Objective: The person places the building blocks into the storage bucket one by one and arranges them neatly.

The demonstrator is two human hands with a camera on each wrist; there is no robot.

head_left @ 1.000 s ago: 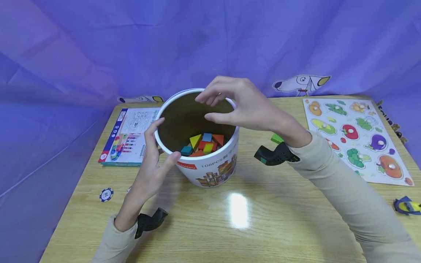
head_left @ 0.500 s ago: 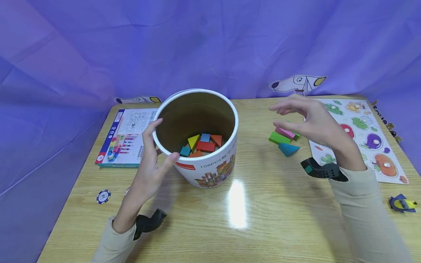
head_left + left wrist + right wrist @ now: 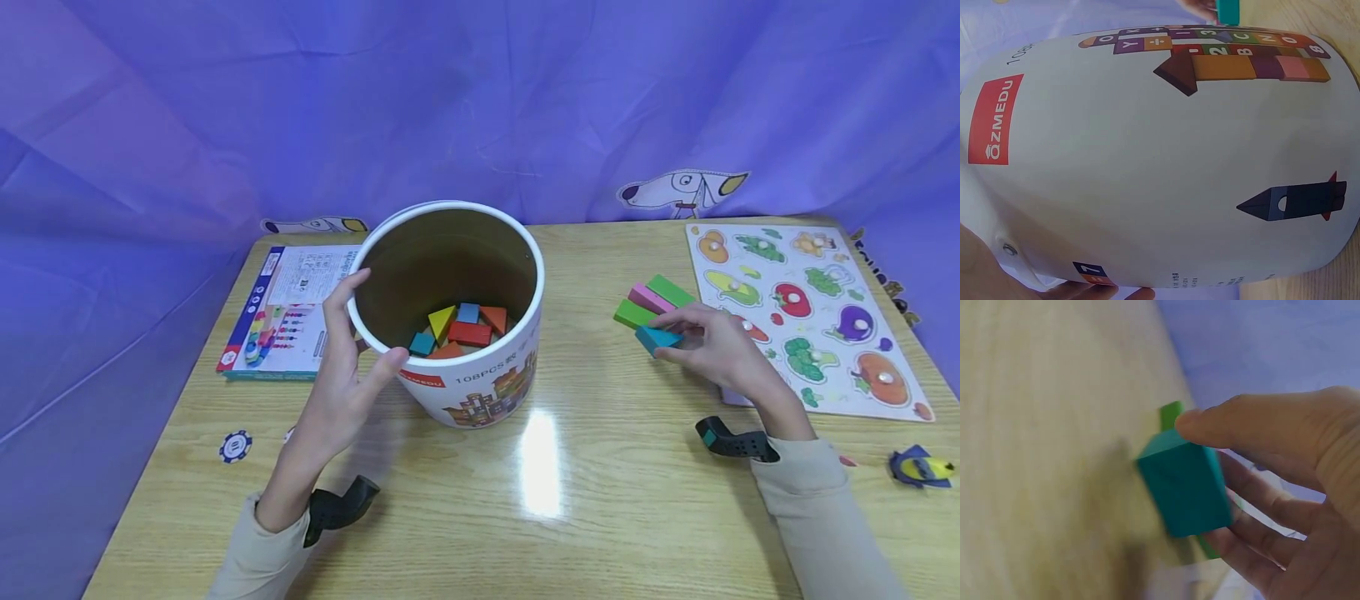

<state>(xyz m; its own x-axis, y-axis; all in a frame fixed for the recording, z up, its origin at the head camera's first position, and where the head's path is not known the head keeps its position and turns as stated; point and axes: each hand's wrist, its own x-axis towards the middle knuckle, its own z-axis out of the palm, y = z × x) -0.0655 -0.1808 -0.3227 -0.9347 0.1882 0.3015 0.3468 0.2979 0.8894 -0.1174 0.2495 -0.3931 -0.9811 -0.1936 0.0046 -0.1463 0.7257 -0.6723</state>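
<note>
A white bucket (image 3: 480,392) of toy blocks stands on the table, with several coloured blocks (image 3: 470,334) at its bottom. My left hand (image 3: 341,392) holds the bucket's left side, the thumb and index fingertip at its rim; in the left wrist view its fingers (image 3: 1094,292) lie along the bucket's wall. To the right of the bucket, my right hand (image 3: 712,343) pinches a teal triangular block (image 3: 656,338) between thumb and fingers. Just beyond that block lie a green block (image 3: 633,314), a pink block (image 3: 649,298) and another green block (image 3: 670,289), side by side.
A vegetable puzzle board (image 3: 806,317) lies at the right, with a small yellow and blue toy (image 3: 921,467) near it. At the left are a flat printed box (image 3: 292,308) and a poker chip (image 3: 236,447). A purple cloth (image 3: 450,100) hangs behind the table.
My right hand has moved from above the bucket to the right and down, and now pinches the teal triangular block. A yellow block seen over the red one has gone from there. Left hand stays.
</note>
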